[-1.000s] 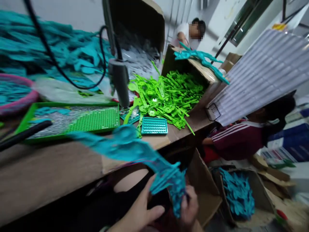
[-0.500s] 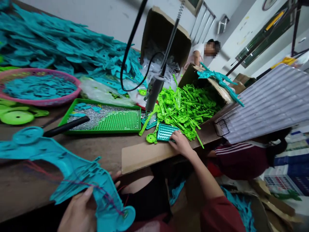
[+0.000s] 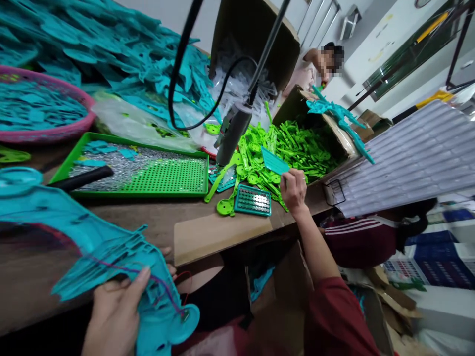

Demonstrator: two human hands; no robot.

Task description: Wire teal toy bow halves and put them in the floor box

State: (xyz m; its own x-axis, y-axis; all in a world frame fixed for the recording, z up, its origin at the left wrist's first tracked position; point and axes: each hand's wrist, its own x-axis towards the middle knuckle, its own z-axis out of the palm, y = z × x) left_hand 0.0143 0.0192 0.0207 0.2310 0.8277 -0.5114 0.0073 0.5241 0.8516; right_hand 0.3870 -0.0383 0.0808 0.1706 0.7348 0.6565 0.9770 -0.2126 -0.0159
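My left hand (image 3: 115, 309) grips a large teal plastic part (image 3: 92, 242) with thin red and purple wires running over it, low at the left over the table edge. My right hand (image 3: 294, 189) is stretched out over the table and pinches a small teal plate (image 3: 275, 161), lifted above a small teal tray (image 3: 253, 200) filled with silvery pieces. That tray lies beside a heap of bright green plastic parts (image 3: 293, 148).
A green tray (image 3: 137, 173) of small metal pieces and a hanging electric screwdriver (image 3: 232, 131) stand mid-table. A pink basket (image 3: 40, 133) and a teal parts pile (image 3: 111, 54) fill the left. Cardboard boxes (image 3: 256, 39), a corrugated sheet (image 3: 408, 153), and two other people (image 3: 371, 237) are at right.
My right hand rose from the small teal tray and now holds a teal plate lifted off it, showing silvery pieces. The left hand keeps the big teal part, shifted slightly.
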